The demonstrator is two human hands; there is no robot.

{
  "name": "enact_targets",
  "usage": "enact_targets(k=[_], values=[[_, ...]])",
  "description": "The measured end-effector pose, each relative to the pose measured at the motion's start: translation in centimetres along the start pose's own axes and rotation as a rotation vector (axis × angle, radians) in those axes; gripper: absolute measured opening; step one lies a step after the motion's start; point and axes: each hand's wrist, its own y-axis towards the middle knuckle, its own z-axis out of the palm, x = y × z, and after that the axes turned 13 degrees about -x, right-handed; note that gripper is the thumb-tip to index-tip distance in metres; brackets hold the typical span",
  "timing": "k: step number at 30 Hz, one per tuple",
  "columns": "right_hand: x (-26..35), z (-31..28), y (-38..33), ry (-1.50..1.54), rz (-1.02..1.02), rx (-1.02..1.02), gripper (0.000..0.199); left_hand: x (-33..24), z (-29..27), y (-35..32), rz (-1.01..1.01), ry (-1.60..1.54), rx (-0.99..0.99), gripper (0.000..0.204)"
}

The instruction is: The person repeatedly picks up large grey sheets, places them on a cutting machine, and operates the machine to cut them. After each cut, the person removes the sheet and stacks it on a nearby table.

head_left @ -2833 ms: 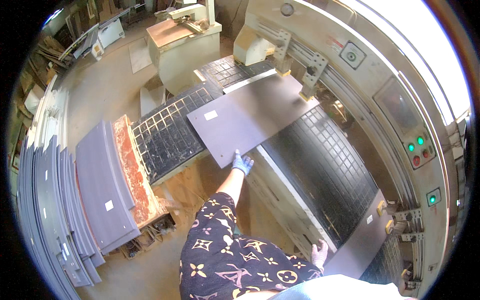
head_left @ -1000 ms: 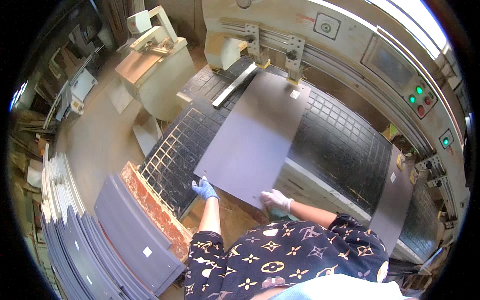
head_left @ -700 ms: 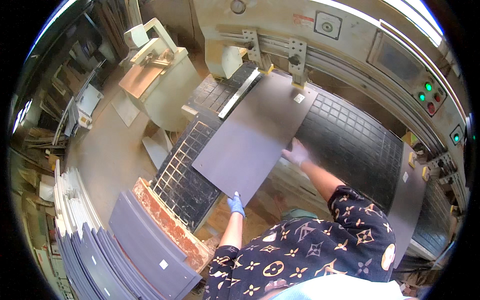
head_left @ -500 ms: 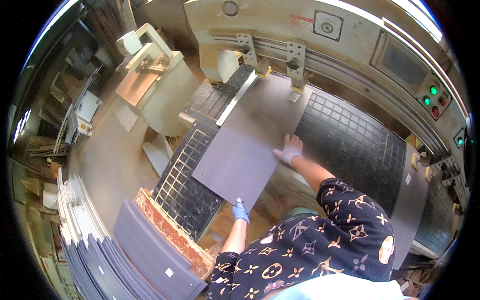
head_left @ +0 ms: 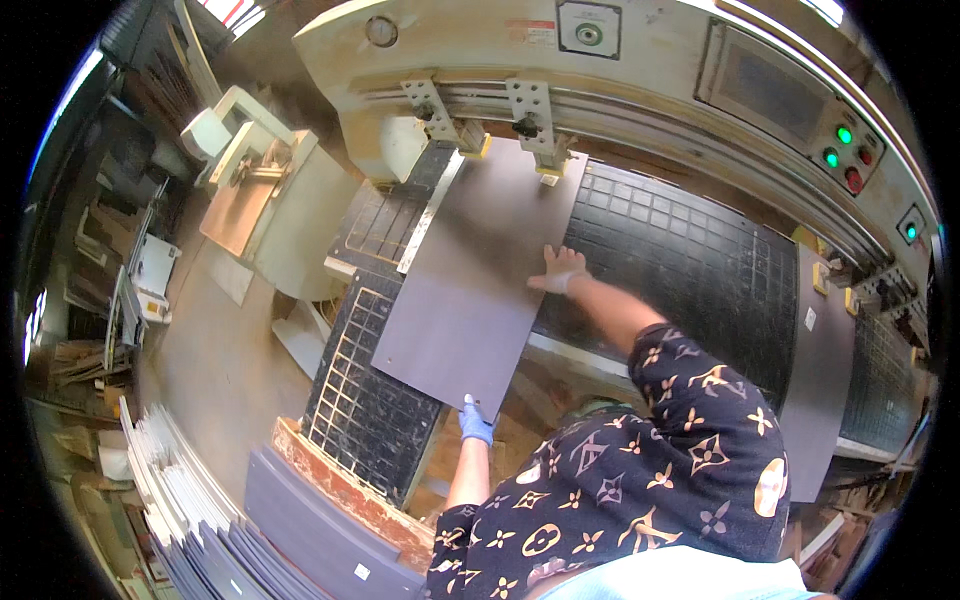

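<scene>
A long grey panel (head_left: pixel 455 320) lies on the black gridded bed of a machine. Its far end is beneath two yellow-footed clamps, and its left side runs along a pale metal fence (head_left: pixel 430 215). In a blue glove, my left hand (head_left: pixel 477 424) grips the panel's near edge close to the right corner, thumb on top and the fingers hidden beneath. My right hand (head_left: pixel 562 270), in a pale glove, rests on the panel's right edge about midway, fingers spread.
Another grey panel (head_left: pixel 815 370) lies at the right of the bed (head_left: pixel 680 250). Lit green buttons show on the control box (head_left: pixel 845 150). Several grey panels (head_left: pixel 310 510) and white strips (head_left: pixel 185 470) stand at lower left. A second machine (head_left: pixel 265 200) stands at upper left.
The panel has slid slightly farther in along the fence, its small label now nearer the clamp foot. Both hands have moved with it. My view has turned a little to the right.
</scene>
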Motion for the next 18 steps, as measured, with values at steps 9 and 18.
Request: enact_targets(k=[9,18], values=[[-3.3,-26.8,2.3,-0.207,-0.384,-1.469,0.045,4.1,-9.6,-4.7,0.119,-0.028,-0.125,0.024],[-1.9,-25.0,1.2,-0.144,-0.165,-1.179,0.049,3.8,-10.3,-2.7,0.030,-0.119,-0.023,0.038]])
